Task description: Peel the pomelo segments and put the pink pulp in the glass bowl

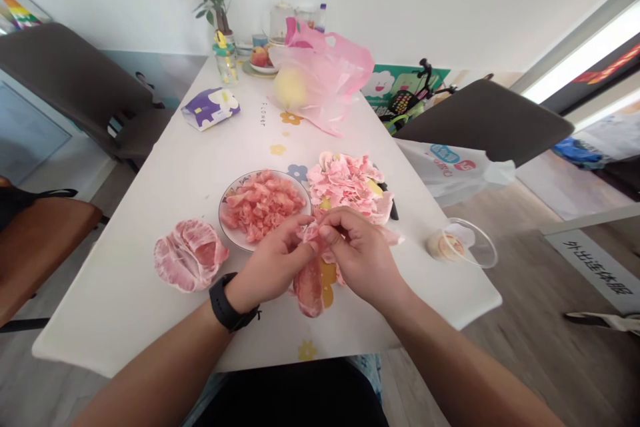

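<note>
Between my two hands is a pomelo segment point(310, 232) with pale membrane on it. My left hand point(280, 255), below a black watch, grips it between thumb and fingers. Thumb and forefinger of my right hand point(357, 250) pinch its other side. Just under my hands another pink pomelo segment point(309, 287) lies on the table. Beyond my left hand a plate point(227, 230) holds a heap of peeled pomelo pulp point(265, 203). Left of it rests a partly divided peeled pomelo point(190, 255). A pile of pink peel and membrane point(347, 183) lies behind my right hand.
A clear plastic cup point(463, 243) stands at the table's right edge. Toward the back are a tissue pack point(211, 109), a pink bag point(345, 63) with a yellow fruit inside, a jar point(226, 63) and a plant point(217, 3). Chairs flank both sides.
</note>
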The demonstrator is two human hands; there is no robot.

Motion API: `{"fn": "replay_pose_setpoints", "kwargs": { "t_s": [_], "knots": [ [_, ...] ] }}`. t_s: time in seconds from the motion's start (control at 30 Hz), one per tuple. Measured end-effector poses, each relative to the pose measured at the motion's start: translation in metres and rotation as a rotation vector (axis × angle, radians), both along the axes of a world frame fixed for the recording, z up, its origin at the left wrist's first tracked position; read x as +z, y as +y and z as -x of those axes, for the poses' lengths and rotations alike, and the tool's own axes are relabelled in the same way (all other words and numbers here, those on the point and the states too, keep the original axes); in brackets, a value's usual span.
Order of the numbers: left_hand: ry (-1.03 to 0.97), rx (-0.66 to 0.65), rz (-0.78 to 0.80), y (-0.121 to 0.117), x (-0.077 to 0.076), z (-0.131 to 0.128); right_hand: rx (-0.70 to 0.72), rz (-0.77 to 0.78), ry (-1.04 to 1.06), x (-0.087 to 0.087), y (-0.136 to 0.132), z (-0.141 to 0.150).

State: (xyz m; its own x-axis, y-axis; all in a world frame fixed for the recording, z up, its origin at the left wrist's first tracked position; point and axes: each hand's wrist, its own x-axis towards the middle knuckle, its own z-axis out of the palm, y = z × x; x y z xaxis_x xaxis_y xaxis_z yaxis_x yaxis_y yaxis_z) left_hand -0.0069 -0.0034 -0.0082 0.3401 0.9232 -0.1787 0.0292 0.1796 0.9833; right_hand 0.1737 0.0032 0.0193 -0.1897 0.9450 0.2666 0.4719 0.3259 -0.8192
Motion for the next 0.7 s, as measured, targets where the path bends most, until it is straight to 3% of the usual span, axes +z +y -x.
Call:
{"fn": "replay_pose_setpoints", "kwargs": {
  "t_s": [0.2, 0.4, 0.57, 0.7],
  "knots": [
    [0.090, 0.033, -0.107, 0.002, 0.003, 0.002, 0.029, 0.028, -0.091, 0.001, 0.007, 0.000],
    [-0.090, 0.106, 0.048, 0.004, 0.003, 0.003, 0.225, -0.022, -0.105, 0.008, 0.010, -0.013],
    [-0.249, 0.161, 0.212, 0.003, 0.007, 0.004, 0.092, -0.120, -0.079, 0.007, 0.003, -0.020],
    [-0.297, 0.177, 0.266, 0.003, 0.013, 0.002, 0.025, -0.166, -0.285, 0.001, 0.002, -0.022]
  ]
}}
